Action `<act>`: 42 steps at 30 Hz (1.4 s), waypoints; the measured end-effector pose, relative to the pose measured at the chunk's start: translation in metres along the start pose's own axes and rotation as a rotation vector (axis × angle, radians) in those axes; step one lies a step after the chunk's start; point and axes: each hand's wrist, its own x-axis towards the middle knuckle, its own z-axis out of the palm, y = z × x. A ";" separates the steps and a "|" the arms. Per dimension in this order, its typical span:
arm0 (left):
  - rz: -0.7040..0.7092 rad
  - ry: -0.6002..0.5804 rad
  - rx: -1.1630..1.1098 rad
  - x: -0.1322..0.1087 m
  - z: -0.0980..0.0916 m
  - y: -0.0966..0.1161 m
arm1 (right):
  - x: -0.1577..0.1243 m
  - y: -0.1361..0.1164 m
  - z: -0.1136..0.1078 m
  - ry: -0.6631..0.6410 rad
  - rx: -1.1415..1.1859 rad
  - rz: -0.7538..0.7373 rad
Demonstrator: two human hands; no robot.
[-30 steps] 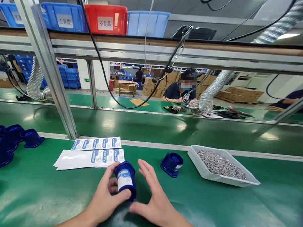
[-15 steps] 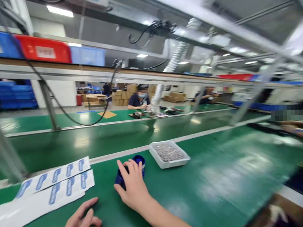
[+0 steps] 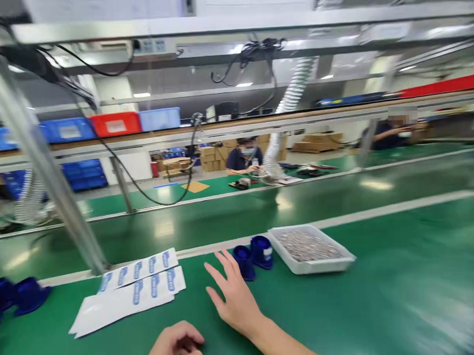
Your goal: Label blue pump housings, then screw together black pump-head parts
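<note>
My right hand is open with its fingers spread, just left of two dark blue plastic cup-shaped pieces. The nearer blue piece is close by its fingertips; whether they touch is unclear. Behind it stands the other blue piece, with a white patch on its side. My left hand hovers low near the front with fingers curled in and nothing seen in them. To its upper left lie flat white strips with repeated blue printing, overlapping on the green bench.
A white tray full of small metal pins stands right of the blue pieces. More dark blue pieces sit at the far left. A metal post rises beside the strips. Across the belt, a person works at another bench.
The view has turned left, bringing more blue pieces into sight. My right hand has come off the blue pieces, leaving them standing. My left hand's fingers have curled in.
</note>
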 end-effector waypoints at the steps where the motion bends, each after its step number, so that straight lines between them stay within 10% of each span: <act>1: 0.054 -0.004 0.107 -0.002 -0.010 0.003 | -0.005 -0.005 0.008 -0.007 0.035 -0.067; 6: 0.229 0.292 0.698 -0.033 -0.098 0.002 | -0.012 -0.029 0.042 -0.039 0.108 -0.379; 12: 0.025 0.559 0.837 -0.062 -0.183 -0.047 | 0.028 -0.076 0.095 0.083 0.138 -0.479; 19: 0.006 0.530 0.863 -0.047 -0.169 -0.052 | 0.053 -0.113 0.147 0.191 0.107 -0.458; 34: 0.155 0.456 1.022 -0.043 -0.145 -0.028 | 0.065 -0.081 0.136 0.217 0.045 -0.497; 42: 0.132 0.385 1.088 -0.039 -0.165 -0.035 | 0.069 -0.055 0.151 0.221 0.137 -0.705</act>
